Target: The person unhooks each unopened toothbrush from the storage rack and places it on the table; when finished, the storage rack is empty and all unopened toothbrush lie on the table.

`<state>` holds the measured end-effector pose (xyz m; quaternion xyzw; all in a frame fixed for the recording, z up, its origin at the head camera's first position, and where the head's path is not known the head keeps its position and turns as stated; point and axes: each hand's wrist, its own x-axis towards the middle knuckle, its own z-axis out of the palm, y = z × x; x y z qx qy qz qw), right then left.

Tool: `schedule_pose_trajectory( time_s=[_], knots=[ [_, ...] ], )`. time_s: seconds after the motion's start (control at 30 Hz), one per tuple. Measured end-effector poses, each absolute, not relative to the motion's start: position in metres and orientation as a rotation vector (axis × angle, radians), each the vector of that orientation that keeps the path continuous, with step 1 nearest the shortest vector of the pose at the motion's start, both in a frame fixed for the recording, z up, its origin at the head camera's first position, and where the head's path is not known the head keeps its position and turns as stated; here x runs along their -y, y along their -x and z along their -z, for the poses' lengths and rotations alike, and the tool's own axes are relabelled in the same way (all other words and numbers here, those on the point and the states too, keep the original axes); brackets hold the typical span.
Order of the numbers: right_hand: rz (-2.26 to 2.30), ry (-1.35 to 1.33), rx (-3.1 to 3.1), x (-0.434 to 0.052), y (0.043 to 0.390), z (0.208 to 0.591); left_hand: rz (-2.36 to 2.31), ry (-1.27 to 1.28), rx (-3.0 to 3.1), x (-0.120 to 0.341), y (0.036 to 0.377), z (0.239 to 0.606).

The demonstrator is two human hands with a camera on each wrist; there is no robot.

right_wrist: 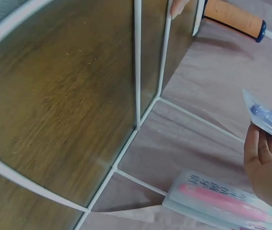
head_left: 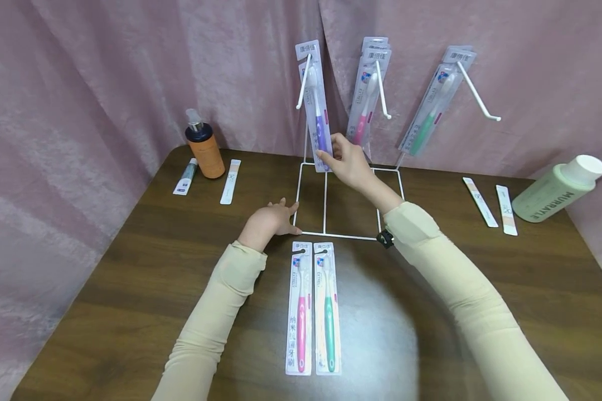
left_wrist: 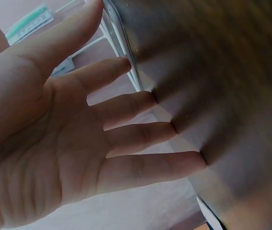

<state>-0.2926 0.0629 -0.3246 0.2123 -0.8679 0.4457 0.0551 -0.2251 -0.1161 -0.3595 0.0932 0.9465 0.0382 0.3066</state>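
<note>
My right hand [head_left: 351,162] pinches the lower end of a purple toothbrush pack [head_left: 319,122] between thumb and fingers. That pack is at the left hook [head_left: 305,83] of a white wire rack [head_left: 341,236], its top overlapping the hook. In the right wrist view the purple pack [right_wrist: 270,123] sits at the fingertips. My left hand [head_left: 275,217] is spread by the rack's front left corner; in the left wrist view its straight fingers [left_wrist: 140,134] touch the tabletop. Pink toothbrush packs [head_left: 365,103] hang on the middle hook, green ones [head_left: 431,111] on the right.
Before the rack lie a pink toothbrush pack [head_left: 299,312] and a green one [head_left: 328,312]. An orange pump bottle [head_left: 207,150], a small tube [head_left: 185,178] and a white sachet [head_left: 230,182] are back left. Two sachets [head_left: 506,210] and a green bottle [head_left: 552,192] are at right. A curtain [head_left: 105,83] hangs behind.
</note>
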Motion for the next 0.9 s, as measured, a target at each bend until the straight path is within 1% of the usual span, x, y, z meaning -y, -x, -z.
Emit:
schedule_pose_trajectory(
  time_s=[0.17,0.5,0.9],
  knots=[
    [-1.421,-0.648,2.682,-0.07,0.273,0.32,-0.114,-0.243,-2.491,0.119,0.225,0.359],
    [-1.754,-0.658,2.665,-0.082,0.231,0.314,-0.108,-0.255,-2.496,0.116,0.226,0.356],
    [-1.806,-0.818,2.655,-0.096,0.195,0.309,-0.087,-0.258,-2.489,0.115,0.227,0.358]
  ],
)
